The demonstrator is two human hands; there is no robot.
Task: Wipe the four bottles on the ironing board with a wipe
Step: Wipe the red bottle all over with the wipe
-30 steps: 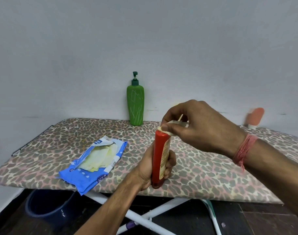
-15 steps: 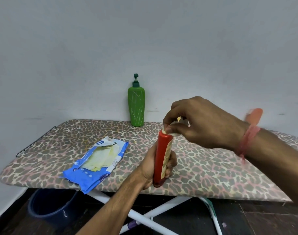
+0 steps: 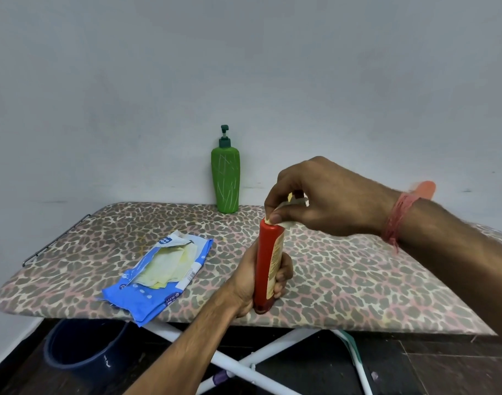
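A plain grey wall backs an ironing board [image 3: 358, 280] with a leopard-print cover, its far edge against the wall and its near edge running across the lower part of the view. White crossed legs [image 3: 261, 357] and a dark blue bucket [image 3: 81, 349] show below the board on a dark floor.

The left hand [image 3: 258, 277] grips the lower half of an upright red bottle [image 3: 268, 260], fingers curled round it, just above the board's near edge. The right hand [image 3: 326, 195] comes in from the right and sits on the bottle's top, thumb and fingertips pinching a pale yellow wipe [image 3: 284, 208] against the cap. Most of the wipe is hidden under those fingers, and the cap cannot be made out.

Left of the left hand's fingers, well apart, lies a torn-open blue wipe packet [image 3: 147, 297] with pale wipes showing; one corner hangs over the near edge. Beyond the right hand's fingertips, at the wall, stands a green pump bottle [image 3: 225, 181], with open cover between it and the hands. Behind the right wrist, which wears a red thread band [image 3: 398, 215], a blurred orange-pink object [image 3: 425, 189] peeks out, mostly hidden. To the right of both hands the cover lies bare, and the board's right end is cut off by the forearm.
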